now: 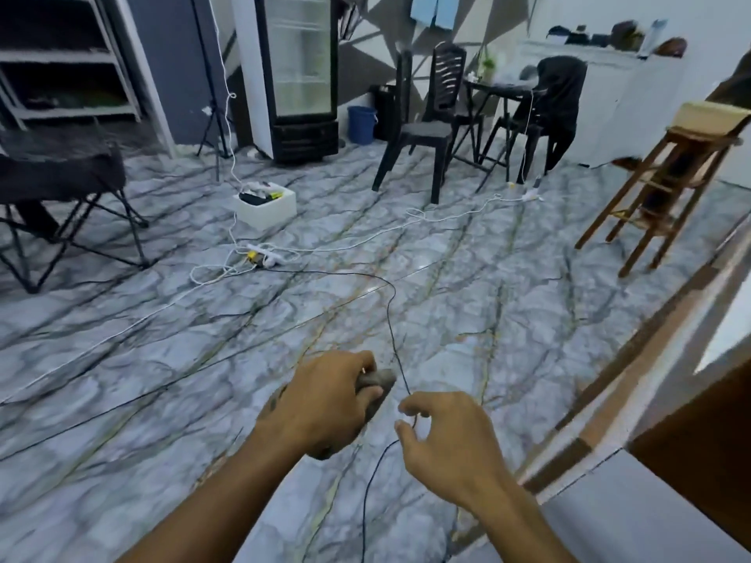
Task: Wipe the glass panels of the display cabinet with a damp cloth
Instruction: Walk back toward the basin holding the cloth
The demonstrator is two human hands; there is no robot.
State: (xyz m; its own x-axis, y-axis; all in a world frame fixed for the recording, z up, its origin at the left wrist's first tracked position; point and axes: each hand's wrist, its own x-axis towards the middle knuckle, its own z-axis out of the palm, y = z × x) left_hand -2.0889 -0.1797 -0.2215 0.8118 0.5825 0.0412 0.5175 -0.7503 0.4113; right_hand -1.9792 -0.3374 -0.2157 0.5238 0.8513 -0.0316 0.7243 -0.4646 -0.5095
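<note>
Cloth in left hand, cord in right hand

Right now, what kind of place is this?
Likely a small shop or café, though not certain: a glass-door display fridge stands at the back wall, black plastic chairs sit around a small table, and a tall wooden stool stands on the right.
</note>
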